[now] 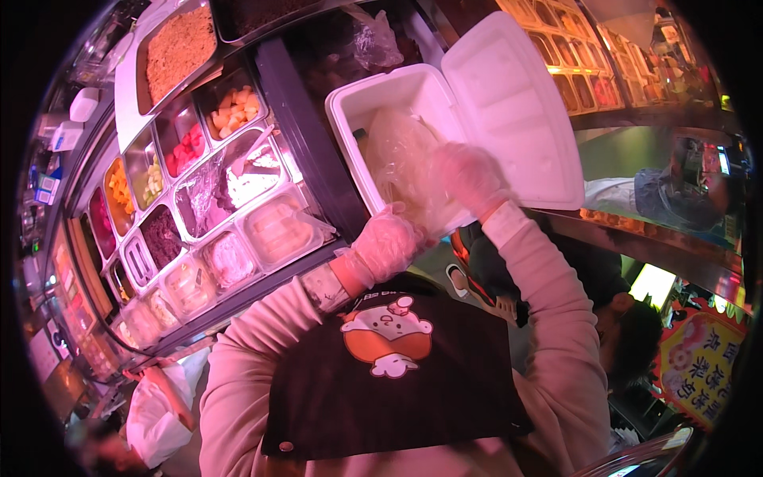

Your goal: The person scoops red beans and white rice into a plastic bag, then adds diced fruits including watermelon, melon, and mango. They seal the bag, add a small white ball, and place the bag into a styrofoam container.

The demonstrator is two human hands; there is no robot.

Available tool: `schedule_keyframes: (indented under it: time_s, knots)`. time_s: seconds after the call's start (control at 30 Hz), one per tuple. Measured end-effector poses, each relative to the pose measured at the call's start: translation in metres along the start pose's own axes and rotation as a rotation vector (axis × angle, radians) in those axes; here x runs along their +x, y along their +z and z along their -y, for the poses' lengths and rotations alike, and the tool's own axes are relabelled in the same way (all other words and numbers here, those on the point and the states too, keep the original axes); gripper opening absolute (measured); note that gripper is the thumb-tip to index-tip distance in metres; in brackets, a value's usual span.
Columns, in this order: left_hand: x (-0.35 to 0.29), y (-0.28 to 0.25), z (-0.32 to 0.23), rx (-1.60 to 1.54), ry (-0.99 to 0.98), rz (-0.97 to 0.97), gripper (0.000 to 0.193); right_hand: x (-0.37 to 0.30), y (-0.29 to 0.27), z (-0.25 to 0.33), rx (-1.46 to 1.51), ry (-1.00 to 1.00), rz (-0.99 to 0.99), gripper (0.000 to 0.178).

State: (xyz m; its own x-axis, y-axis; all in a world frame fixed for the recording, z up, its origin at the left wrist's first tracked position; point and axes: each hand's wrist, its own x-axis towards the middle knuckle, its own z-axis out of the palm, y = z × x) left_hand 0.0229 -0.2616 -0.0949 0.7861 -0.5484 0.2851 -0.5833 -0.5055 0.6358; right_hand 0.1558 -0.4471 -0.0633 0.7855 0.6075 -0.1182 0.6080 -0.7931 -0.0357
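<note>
A white foam box (358, 171) stands in front of me, its lid (520, 119) tipped open to the right. Inside is a clear plastic bag (401, 147) with pale contents that I cannot make out. My right hand (474, 179), in a thin clear glove, is closed on the gathered side of the bag over the box's right part. At the box's near rim, my left hand (389, 242), gloved too, is curled with its fingers gripping the bag's near edge. The fingertips of both hands are partly hidden by the plastic.
Left of the box, metal trays hold orange-white cubes (234, 110), red pieces (187, 147) and other toppings. A tray of brown crumbs (179, 52) lies at the far left. A crumpled plastic bag (375, 38) sits behind the box. Another person (548, 270) is close at the right.
</note>
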Motion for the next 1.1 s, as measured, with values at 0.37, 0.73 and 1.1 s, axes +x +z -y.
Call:
schedule_keyframes:
  time_s: [0.37, 0.73, 1.1]
  knots:
    - [0.072, -0.020, 0.017, -0.113, -0.588, 0.006, 0.032, -0.006, -0.070, 0.000, 1.129, 0.416, -0.735, 0.019]
    - [0.076, -0.085, 0.045, 0.249, -0.332, -0.397, 0.093, 0.018, -0.054, 0.026, 0.307, -0.069, 0.262, 0.023]
    - [0.046, -0.015, 0.017, 0.591, -0.124, -0.069, 0.038, 0.037, 0.004, 0.037, 0.413, -0.144, 0.225, 0.024]
